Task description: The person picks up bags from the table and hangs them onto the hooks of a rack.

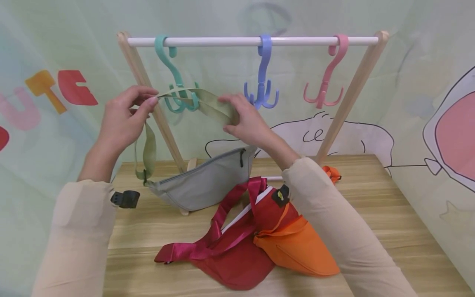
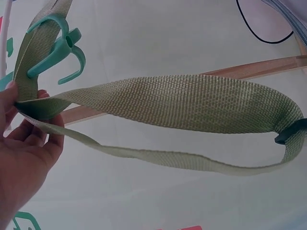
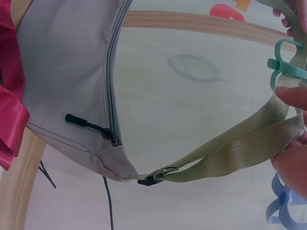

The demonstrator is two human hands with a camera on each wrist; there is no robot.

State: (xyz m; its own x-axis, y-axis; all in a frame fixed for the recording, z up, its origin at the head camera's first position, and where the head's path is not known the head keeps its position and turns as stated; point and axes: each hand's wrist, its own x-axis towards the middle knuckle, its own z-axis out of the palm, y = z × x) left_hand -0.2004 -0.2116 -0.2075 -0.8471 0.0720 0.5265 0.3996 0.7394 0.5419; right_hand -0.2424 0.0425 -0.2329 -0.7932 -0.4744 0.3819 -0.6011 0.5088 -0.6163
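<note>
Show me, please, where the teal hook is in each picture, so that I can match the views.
Head: teal hook in the upper half, left of centre, hanging on the white bar.
Left wrist: top left, above the left hand.
Right wrist: near the right edge, above mid-height, by the right hand.
Shared landmark: the olive strap, seen at the hook's prongs.

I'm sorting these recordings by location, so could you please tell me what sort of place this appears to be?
Probably a staged corner, perhaps styled like a child's room: a cartoon-printed backdrop, a wood-grain tabletop, and a rack with pastel hooks.
</note>
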